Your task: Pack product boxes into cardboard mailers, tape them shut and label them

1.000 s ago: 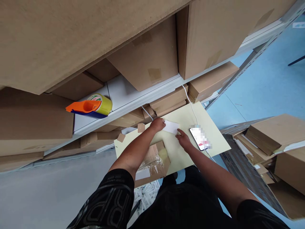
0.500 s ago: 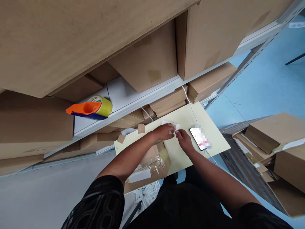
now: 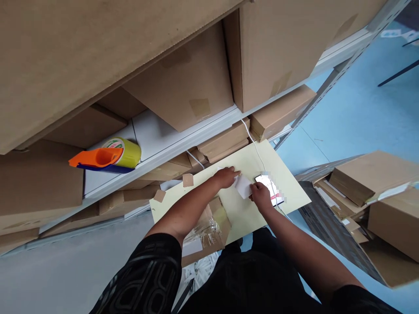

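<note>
A small white slip of paper [image 3: 243, 186] is spread between my two hands above the pale yellow tabletop [image 3: 240, 218]. My right hand [image 3: 261, 196] is closed, pinching the slip at its right edge. At the slip's upper left, my left hand [image 3: 225, 177] has its fingers pressed together on the corner; the exact grip is partly hidden. Beside my right hand lies a phone [image 3: 277, 197] with a lit screen, partly covered by that hand. A taped cardboard box [image 3: 209, 229] sits on the table below my left forearm.
An orange and blue tape dispenser with a yellow roll [image 3: 127, 152] rests on the white shelf [image 3: 157, 133] among large cardboard boxes [image 3: 196, 78]. A white cable [image 3: 257, 148] runs down to the table. More cartons [image 3: 376, 179] are piled at the right.
My right hand has moved right and down, drawing the white slip out so more of it shows. My hands are farther apart. The view has shifted slightly.
</note>
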Tool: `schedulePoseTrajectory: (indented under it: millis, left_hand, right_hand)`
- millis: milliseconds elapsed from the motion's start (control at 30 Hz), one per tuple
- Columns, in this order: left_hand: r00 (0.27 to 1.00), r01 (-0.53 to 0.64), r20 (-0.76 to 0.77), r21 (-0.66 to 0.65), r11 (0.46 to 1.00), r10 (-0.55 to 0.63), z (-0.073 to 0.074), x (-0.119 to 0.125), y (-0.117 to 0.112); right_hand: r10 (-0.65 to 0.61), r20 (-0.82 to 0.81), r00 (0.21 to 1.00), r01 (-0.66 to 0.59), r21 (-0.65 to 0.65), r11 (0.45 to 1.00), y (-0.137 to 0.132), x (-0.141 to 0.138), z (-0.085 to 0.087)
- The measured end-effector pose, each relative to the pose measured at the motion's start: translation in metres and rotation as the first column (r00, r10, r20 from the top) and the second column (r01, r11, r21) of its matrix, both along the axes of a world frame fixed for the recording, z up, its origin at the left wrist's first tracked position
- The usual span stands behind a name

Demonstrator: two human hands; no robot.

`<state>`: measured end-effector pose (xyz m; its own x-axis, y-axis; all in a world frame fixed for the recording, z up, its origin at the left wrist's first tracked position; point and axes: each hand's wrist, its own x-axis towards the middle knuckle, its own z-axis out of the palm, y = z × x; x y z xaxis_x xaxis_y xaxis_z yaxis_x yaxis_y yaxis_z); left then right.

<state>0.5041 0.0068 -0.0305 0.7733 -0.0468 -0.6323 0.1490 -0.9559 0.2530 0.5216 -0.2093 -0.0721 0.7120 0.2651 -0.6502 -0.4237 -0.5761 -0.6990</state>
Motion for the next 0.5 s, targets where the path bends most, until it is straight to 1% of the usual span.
schedulePoseTrajectory:
  millis: [133, 233, 300, 400, 500]
  left_hand:
    - [0.997, 0.076, -0.016, 0.02, 0.997, -0.076, -0.007, -0.002, -0.004]
    - [0.994, 0.107, -0.028, 0.047, 0.993, -0.105, -0.01, -0.005, -0.006]
    - [0.994, 0.102, -0.035, 0.055, 0.993, -0.1, -0.012, -0.007, -0.009]
    - [0.998, 0.06, -0.037, 0.049, 0.997, -0.058, -0.013, -0.011, -0.013]
    - [0.998, 0.047, -0.039, 0.047, 0.998, -0.045, -0.013, -0.014, -0.016]
  right_hand:
    - [-0.05, -0.091, 0.995, 0.051, 0.009, 0.999, -0.004, 0.002, 0.001]
    - [-0.045, -0.113, 0.993, 0.045, 0.004, 0.999, -0.006, 0.003, 0.002]
    - [-0.037, -0.106, 0.994, 0.036, -0.008, 0.999, -0.009, 0.004, 0.003]
    - [-0.023, -0.065, 0.998, 0.022, -0.025, 0.999, -0.022, 0.004, 0.007]
    - [-0.012, 0.002, 1.0, 0.012, -0.024, 1.0, -0.043, -0.001, 0.022]
